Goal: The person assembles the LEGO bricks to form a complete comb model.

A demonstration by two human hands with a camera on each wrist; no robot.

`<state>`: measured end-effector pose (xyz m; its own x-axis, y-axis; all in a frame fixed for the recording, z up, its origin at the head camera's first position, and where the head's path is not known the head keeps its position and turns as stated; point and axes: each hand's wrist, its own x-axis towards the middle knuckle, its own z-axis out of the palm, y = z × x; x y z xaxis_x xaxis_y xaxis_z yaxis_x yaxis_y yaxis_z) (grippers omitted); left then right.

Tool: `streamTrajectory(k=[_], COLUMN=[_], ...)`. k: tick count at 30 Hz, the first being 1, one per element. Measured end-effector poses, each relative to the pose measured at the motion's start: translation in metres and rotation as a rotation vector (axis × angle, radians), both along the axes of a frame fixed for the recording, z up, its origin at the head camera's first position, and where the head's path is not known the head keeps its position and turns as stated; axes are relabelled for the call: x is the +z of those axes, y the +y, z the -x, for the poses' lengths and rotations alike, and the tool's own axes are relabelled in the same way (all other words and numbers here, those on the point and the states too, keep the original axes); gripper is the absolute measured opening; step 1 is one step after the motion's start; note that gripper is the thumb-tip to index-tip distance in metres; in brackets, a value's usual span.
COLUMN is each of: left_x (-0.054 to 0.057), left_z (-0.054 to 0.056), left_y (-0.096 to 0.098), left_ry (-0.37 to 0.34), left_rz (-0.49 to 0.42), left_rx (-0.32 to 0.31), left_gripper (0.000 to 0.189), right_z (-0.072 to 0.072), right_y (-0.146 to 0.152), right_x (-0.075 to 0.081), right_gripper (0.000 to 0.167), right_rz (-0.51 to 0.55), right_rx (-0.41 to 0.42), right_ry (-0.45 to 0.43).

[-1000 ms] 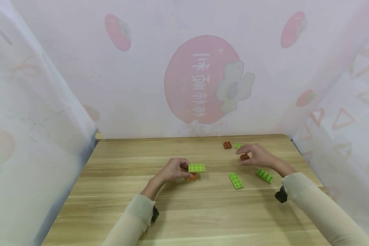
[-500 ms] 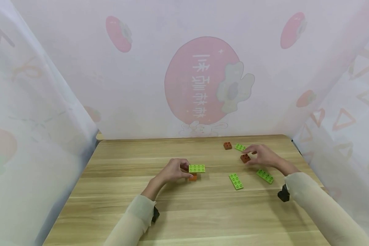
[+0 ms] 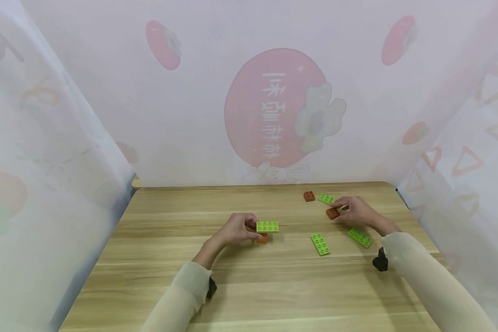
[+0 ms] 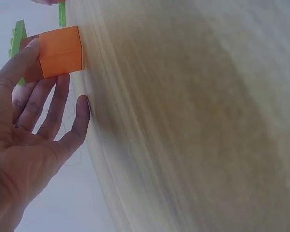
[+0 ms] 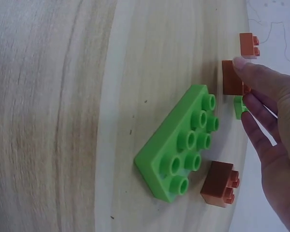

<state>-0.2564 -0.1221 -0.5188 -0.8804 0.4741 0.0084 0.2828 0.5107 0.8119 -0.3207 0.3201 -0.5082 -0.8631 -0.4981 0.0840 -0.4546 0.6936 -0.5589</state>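
Observation:
My left hand [image 3: 237,229] grips a small stack of toy building bricks. Its bottom is an orange brick [image 4: 61,52], above that comes a brown brick [image 4: 34,71], and a lime-green eight-stud plate [image 3: 267,226] tops it, jutting right. The thumb presses one side of the brown layer, fingers behind it. Over on the right, my right hand [image 3: 356,213] pinches a brown brick [image 3: 333,213] between thumb and fingertips, low at the table. A green plate [image 3: 327,198] lies just beyond those fingertips. Another brown brick [image 5: 217,183] sits near the palm, mostly hidden by the hand in the head view.
Two green plates, a left one [image 3: 320,244] and a right one [image 3: 360,237], lie on the wooden table [image 3: 249,286] in front of my right hand. One more brown brick [image 3: 309,196] stands near the back edge. Printed white curtain [image 3: 182,115] surrounds the table's back and sides.
My right hand first shifted slightly right, then its fingertips closed on the brown brick, which has barely moved. The left hand and its stack stay in place; the head view drifts slightly.

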Motion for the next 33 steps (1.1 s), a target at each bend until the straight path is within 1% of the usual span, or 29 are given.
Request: streamTrajectory(k=[4, 13, 26, 33], left_x=[0.0, -0.003, -0.003, -0.004], left_z=[-0.001, 0.0, -0.001, 0.0], left_y=[0.0, 0.0, 0.001, 0.001], left_ry=[-0.002, 0.008, -0.016, -0.027], left_rz=[-0.009, -0.007, -0.036, -0.041], left_rx=[0.004, 0.003, 0.015, 0.015], left_gripper=[0.023, 0.022, 0.024, 0.023], right_z=[0.001, 0.002, -0.002, -0.002], right_y=[0.001, 0.003, 0.0, -0.001], right_x=[-0.004, -0.014, -0.013, -0.013], right_gripper=[0.042, 0.044, 0.041, 0.042], right_rz=[0.0, 0.007, -0.029, -0.023], right_rx=[-0.019, -0.025, -0.034, -0.03], right_ry=[-0.01, -0.027, -0.02, -0.025])
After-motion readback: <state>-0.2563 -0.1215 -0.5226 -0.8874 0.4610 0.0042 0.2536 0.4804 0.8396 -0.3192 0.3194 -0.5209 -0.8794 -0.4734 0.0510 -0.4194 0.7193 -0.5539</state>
